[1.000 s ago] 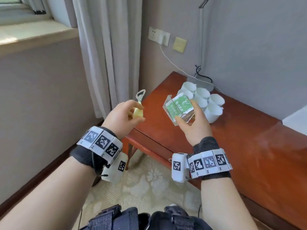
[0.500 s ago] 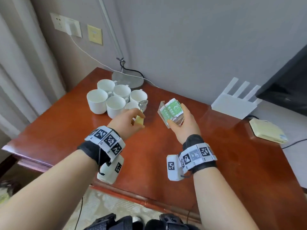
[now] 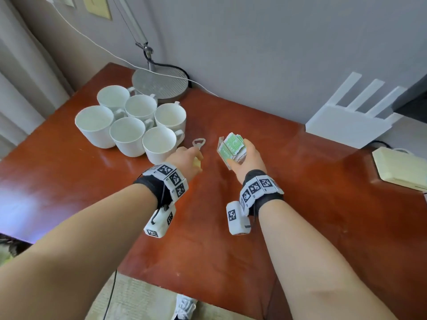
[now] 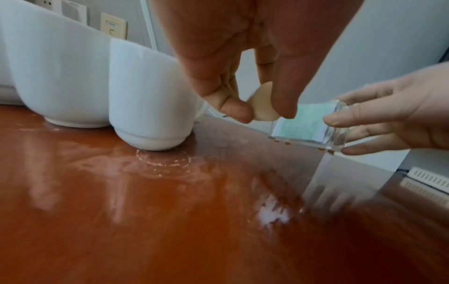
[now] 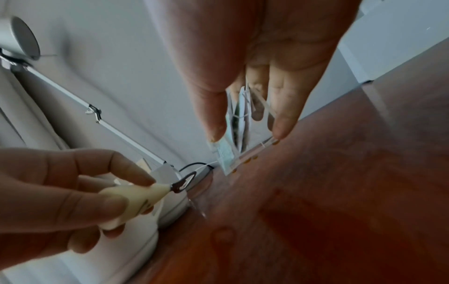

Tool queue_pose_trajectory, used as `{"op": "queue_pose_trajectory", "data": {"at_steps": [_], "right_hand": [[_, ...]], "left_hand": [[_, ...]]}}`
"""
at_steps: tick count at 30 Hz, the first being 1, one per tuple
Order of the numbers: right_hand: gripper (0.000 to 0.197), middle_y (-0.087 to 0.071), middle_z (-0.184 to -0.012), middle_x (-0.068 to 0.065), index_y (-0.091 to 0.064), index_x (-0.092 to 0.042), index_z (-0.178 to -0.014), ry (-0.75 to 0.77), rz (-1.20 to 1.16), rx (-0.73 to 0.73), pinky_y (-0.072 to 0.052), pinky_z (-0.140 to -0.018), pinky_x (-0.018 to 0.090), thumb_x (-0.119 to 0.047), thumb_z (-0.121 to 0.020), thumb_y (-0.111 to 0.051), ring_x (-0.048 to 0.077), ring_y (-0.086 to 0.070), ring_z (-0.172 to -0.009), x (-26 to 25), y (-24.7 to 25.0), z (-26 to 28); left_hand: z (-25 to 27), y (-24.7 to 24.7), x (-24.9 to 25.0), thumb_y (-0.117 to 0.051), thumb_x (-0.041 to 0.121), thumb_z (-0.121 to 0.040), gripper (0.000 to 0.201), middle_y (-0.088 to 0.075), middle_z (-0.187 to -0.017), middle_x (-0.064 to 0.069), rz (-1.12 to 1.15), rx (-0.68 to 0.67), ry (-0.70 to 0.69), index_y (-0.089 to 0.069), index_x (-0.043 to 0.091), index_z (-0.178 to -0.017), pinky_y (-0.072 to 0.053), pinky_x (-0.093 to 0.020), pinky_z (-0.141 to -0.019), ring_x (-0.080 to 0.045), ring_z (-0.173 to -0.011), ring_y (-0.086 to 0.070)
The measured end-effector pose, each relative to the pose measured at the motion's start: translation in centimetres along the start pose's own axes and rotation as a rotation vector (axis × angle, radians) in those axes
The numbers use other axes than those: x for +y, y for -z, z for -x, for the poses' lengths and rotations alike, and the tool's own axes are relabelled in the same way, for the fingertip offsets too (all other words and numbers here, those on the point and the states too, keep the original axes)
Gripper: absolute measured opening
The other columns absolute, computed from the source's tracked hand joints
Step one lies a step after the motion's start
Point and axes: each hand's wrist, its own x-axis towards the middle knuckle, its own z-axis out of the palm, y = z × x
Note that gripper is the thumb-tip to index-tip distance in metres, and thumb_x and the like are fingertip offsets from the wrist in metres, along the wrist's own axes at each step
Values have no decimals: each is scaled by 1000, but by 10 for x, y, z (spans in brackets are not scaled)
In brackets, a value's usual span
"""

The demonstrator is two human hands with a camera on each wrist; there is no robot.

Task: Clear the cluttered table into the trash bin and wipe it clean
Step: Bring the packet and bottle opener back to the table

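Note:
My left hand grips the cream handle of a bottle opener just above the red-brown table, right beside the nearest white cup. In the right wrist view the bottle opener shows its metal head pointing away. My right hand holds a clear acrylic holder with green and white packets, tilted, low over the table. From the left wrist, the holder hangs slightly above the wood, pinched between thumb and fingers.
Several white cups cluster at the back left. A lamp base with cables stands behind them. A white router and a cream box sit at the right. A dusty ring mark lies by the near cup.
My view swung from the table's corner to over its top. Both hands, holding the same things, moved in over the table and lower toward its surface near the cups.

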Motion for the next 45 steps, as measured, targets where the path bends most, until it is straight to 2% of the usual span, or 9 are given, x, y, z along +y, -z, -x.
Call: {"op": "queue_pose_trajectory", "data": {"at_steps": [6, 9, 13, 17, 23, 28, 32, 39, 45], "right_hand": [[70, -43, -136, 3, -28, -27, -142, -27, 32, -17, -44, -87, 32, -34, -84, -65, 23, -54, -113, 13, -7, -20], [85, -37, -136, 4, -16, -29, -146, -23, 86, -74, -45, -85, 33, -33, -80, -70, 25, -55, -109, 16, -10, -23], [102, -27, -133, 3, -5, -30, -148, 43, 150, -147, -43, -78, 24, -30, -75, -76, 19, -57, -96, 17, -11, -22], [90, -27, -138, 3, -9, -29, -149, 81, 186, -205, -47, -86, 30, -27, -81, -70, 22, -59, -101, 13, -10, -24], [81, -34, -137, 5, -11, -30, -148, 40, 163, -202, -47, -81, 30, -23, -87, -63, 24, -60, -100, 10, -15, -25], [83, -31, -140, 6, -8, -29, -149, 26, 185, -200, -45, -81, 30, -23, -87, -63, 25, -59, -103, 6, -15, -22], [86, -27, -142, 6, -7, -26, -149, 22, 230, -144, -45, -93, 36, -25, -85, -64, 27, -53, -113, -4, -14, -10], [83, -18, -149, 7, -7, -27, -149, 170, 275, -30, -29, -111, 38, -29, -87, -62, 26, -22, -137, -56, -17, 43], [81, -20, -149, 9, -11, -22, -149, 405, 311, -45, -23, -110, 37, -31, -86, -61, 28, -22, -138, -145, -51, 115]], "left_hand": [[-36, -17, 5, -53, 16, -93, 39, -36, -138, -8, -117, -92, 19, -44, 16, -131, -32, -18, -92, -27, -119, -46], [-47, -18, 6, -54, 18, -91, 34, -39, -132, -9, -164, -103, 46, -47, 17, -124, -42, -30, -88, -29, -109, -51], [-55, -18, 7, -52, 17, -92, 33, -35, -134, -9, -227, -168, 70, -47, 18, -125, -43, -31, -85, -30, -109, -51], [-58, -14, 7, -50, 11, -91, 38, -33, -136, -10, -292, -187, 72, -44, 16, -129, -42, -33, -93, -31, -116, -46], [-57, -11, 5, -50, 9, -89, 46, -32, -139, -9, -289, -227, 86, -42, 17, -134, -41, -33, -95, -34, -118, -45], [-49, -15, 0, -50, 14, -92, 44, -32, -140, -4, -262, -168, 45, -44, 23, -134, -45, -32, -94, -29, -116, -49], [-31, -14, -6, -50, 23, -92, 53, -22, -150, -1, -206, -129, -18, -32, 26, -142, -45, -35, -98, -26, -123, -47], [39, 22, -40, -51, 29, -92, 57, -19, -154, 3, -53, 0, -158, -28, 28, -145, -26, -34, -114, -21, -139, -28], [136, 79, -110, -50, 32, -94, 63, -18, -155, 0, -47, 129, -154, -19, 23, -148, -23, -30, -111, -25, -139, -28]]}}
